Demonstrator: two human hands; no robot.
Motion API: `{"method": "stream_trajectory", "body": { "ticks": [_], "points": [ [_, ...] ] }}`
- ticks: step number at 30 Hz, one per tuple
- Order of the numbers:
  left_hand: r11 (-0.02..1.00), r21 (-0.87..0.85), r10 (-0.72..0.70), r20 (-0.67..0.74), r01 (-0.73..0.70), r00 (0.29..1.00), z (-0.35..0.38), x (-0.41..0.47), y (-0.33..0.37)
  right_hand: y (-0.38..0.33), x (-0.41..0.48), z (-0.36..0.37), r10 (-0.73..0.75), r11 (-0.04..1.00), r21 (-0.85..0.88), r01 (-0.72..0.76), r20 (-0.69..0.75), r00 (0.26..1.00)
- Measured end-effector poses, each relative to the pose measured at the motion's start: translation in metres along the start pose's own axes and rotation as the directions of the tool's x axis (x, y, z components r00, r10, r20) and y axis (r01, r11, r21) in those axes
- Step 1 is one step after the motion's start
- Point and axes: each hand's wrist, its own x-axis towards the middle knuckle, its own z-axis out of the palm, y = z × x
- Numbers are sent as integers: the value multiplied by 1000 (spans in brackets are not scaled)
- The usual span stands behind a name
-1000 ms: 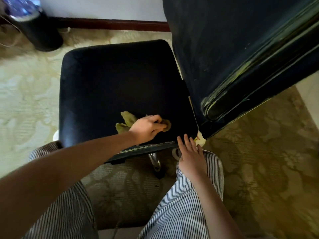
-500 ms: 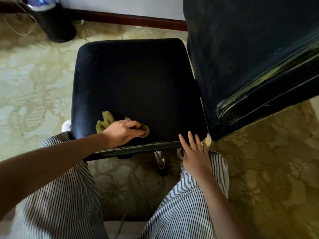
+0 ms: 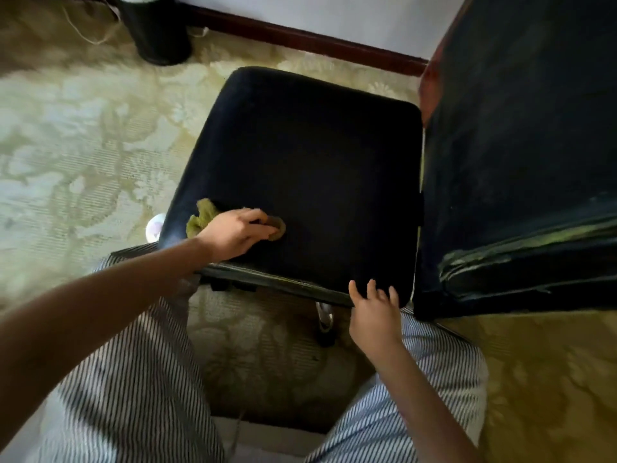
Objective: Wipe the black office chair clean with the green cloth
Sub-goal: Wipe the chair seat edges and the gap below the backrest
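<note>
The black office chair's seat [image 3: 310, 168] fills the middle of the view, with its tall black backrest [image 3: 521, 135] rising at the right. My left hand [image 3: 233, 233] grips the bunched green cloth [image 3: 202, 217] and presses it on the seat near the front left corner. Cloth shows behind the wrist and under the fingertips. My right hand [image 3: 375, 315] rests with straight fingers against the seat's front right edge and holds nothing.
A patterned cream carpet [image 3: 76, 145] lies all around. A black cylindrical bin [image 3: 155, 31] stands at the far left by the dark red skirting board [image 3: 300, 35]. My striped trouser legs [image 3: 133, 379] flank the chair's chrome stem [image 3: 324, 315]. A small white object [image 3: 155, 225] sits by the seat's left corner.
My left hand has slid the green cloth leftward along the front of the seat. My right hand has stayed at the seat's front right edge. The camera view has shifted.
</note>
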Motion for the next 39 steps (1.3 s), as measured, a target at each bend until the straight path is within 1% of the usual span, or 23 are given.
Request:
{"method": "stream_trajectory", "body": {
  "ticks": [1,2,4,5,7,9,12,13,14,15,16,19,22,25,27,30,32,33,34,35,36,37,39],
  "points": [
    [988,-51,-150,-88,146,985,-3,-7,-2,-9,2,-10,1,1000,-28,-1,5,1000],
    [939,-128,-337,-177,318,925,-9,-17,-6,-20,7,-20,-9,999,-46,9,-6,1000],
    [758,-306,-651,-292,577,701,-18,-40,-17,-43,21,-39,-61,998,-25,60,-64,996],
    [655,-382,-755,-301,652,583,-21,-50,-23,-54,31,-46,-102,995,6,103,-93,990],
    [504,-466,-863,-301,727,405,-27,-66,-33,-75,48,-58,-193,976,77,203,-128,973],
    [399,-530,-915,-283,748,288,-31,-79,-44,-97,62,-67,-243,958,123,260,-138,960],
    [213,-680,-972,-221,702,80,-30,-84,-60,-122,82,-78,-274,948,134,289,-116,955],
    [166,-709,-978,-206,686,25,-28,-85,-66,-129,89,-82,-306,940,125,318,-104,946],
    [141,-714,-981,-195,685,-2,-27,-86,-70,-137,96,-84,-346,928,114,354,-86,934],
    [134,-699,-983,-186,703,2,-25,-88,-73,-143,103,-85,-380,917,107,385,-63,923],
    [150,-666,-983,-182,731,37,-24,-88,-73,-148,109,-86,-400,910,103,402,-40,916],
    [280,-551,-957,-228,786,181,-16,-91,-71,-157,123,-82,-405,910,79,406,-24,914],
    [390,-504,-917,-285,770,278,-14,-88,-68,-158,127,-78,-389,919,47,391,-55,920],
    [537,-467,-843,-308,702,440,-9,-84,-60,-161,130,-76,-381,922,33,385,-78,921],
    [656,-400,-754,-323,640,571,-2,-82,-46,-162,130,-76,-379,923,36,383,-90,921],
    [793,-294,-608,-320,534,726,8,-81,-28,-163,131,-77,-375,924,39,379,-92,923],
    [857,-249,-511,-298,452,806,10,-84,-27,-162,132,-76,-375,924,40,380,-89,923],
    [862,-262,-500,-299,434,813,9,-86,-29,-162,132,-76,-377,923,42,382,-89,922],
    [844,-301,-529,-323,445,785,7,-87,-32,-161,133,-76,-380,922,48,385,-88,921],
    [796,-364,-599,-359,484,715,3,-87,-36,-161,133,-76,-384,919,57,389,-87,919],
    [708,-448,-703,-383,545,599,-3,-85,-41,-161,134,-76,-387,917,68,393,-85,918],
    [581,-549,-814,-378,602,441,-10,-85,-50,-161,134,-77,-388,916,76,394,-81,918],
    [268,-739,-960,-262,618,104,-23,-85,-75,-161,135,-77,-387,916,81,392,-76,919]
  ]
}}
